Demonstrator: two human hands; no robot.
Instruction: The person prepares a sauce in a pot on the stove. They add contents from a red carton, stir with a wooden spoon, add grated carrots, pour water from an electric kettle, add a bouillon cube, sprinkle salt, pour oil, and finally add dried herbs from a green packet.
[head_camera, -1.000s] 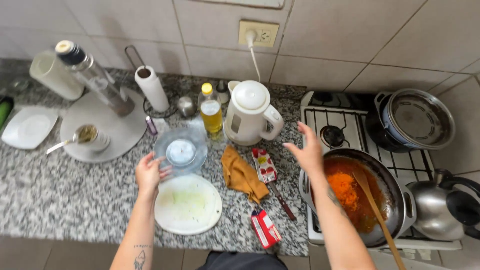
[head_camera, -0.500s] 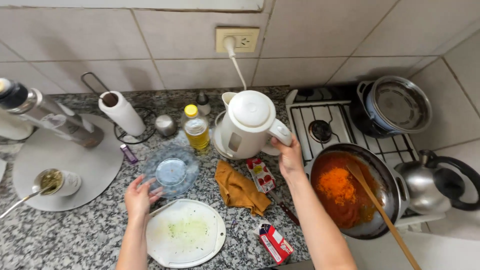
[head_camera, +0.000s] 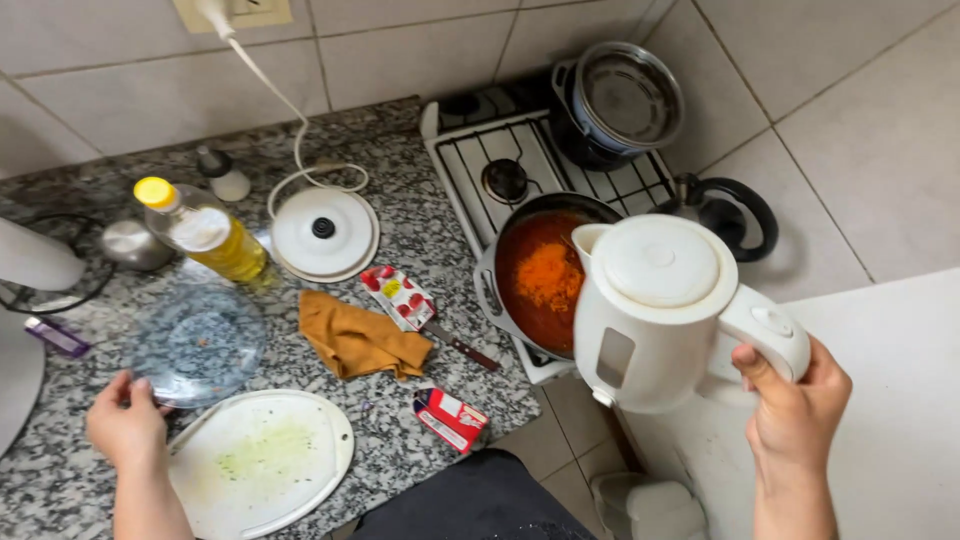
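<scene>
Kettle (head_camera: 655, 310) lifted off its base, held over open floor beside the stove.

The right hand (head_camera: 795, 410) grips the kettle by its handle, fingers wrapped round it; the kettle stands upright, long axis vertical, spout toward the pan (head_camera: 540, 275) of orange-red sauce, handle back toward the person. By the look of it the carrying step is under way, and a pour would call for bringing the spout over the pan and tipping gently (the lid looks closed). The base (head_camera: 325, 232) sits bare on the table, cord running to the wall socket. The left hand (head_camera: 125, 425) rests at the edge of a glass lid (head_camera: 200, 345), fingers loosely curled, just above the white board (head_camera: 265, 460).
</scene>
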